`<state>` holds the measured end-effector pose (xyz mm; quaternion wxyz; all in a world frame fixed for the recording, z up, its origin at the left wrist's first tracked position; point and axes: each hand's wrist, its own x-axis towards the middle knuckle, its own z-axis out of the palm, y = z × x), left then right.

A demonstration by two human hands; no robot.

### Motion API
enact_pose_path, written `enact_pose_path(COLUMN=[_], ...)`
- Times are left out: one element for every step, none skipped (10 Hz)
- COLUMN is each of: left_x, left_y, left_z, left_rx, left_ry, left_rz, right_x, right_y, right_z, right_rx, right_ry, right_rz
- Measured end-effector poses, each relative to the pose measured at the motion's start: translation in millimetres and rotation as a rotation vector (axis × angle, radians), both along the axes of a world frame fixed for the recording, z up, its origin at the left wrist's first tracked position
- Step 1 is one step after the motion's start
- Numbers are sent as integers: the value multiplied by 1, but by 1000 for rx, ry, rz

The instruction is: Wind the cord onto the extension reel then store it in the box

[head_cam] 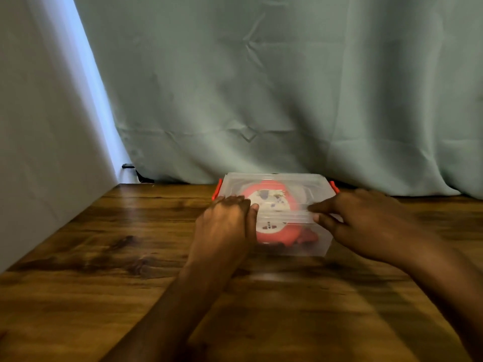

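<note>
Sitting toward the far edge of a wooden table [104, 257], a clear plastic box [292, 244] holds a red extension reel [271, 231] with a white socket face, visible through the see-through walls and the clear lid [277, 180] that lies on top. Red latches show at both ends of the box, one on the left [217, 188] and one on the right [334, 187]. Both bare hands are on the near side of the box. The left hand [227, 220] rests at the near left corner, its fingers curled over the lid's edge and its thumb lying against the front. The right hand [366, 220] sits at the near right corner, with a finger laid along the lid's front rim and the thumb just beneath it, pinching that rim. The picture is slightly blurred, so finer details of the grip cannot be made out. A pale green curtain [287, 87] hangs behind the table, and a white wall [39, 126] stands on the left.
</note>
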<state>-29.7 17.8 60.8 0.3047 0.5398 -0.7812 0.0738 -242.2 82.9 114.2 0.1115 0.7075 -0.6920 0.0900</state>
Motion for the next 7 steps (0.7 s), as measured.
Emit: enact_pose_path(left_x=[-13,-19,-26,-32,-32,-23,-12], left_y=[-34,-76,-106,-121,-121,-104,-89], left_z=[-7,-14,-19,-22,-14,-1,19], left_rx=[-19,-46,-23,66,158,215,34], left_ry=[-11,-47,-133,-189,-244,-207,-32], left_rz=[-22,-45,0,51,28,-17,-9], right_x=[-5,-8,-11,-4,2,2,-5], right_y=[-39,-74,-100,-112,-110,-104,-105], right_z=[-22,-48,-56,-55,-53,-43,-23], right_rx=[-126,-224,-238,-222,-187,-126,-237], right_ry=[-10,-118,-201,-234,-256,-232,-231], right_rz=[-92,-54,-12,-33,-66,-64,-18])
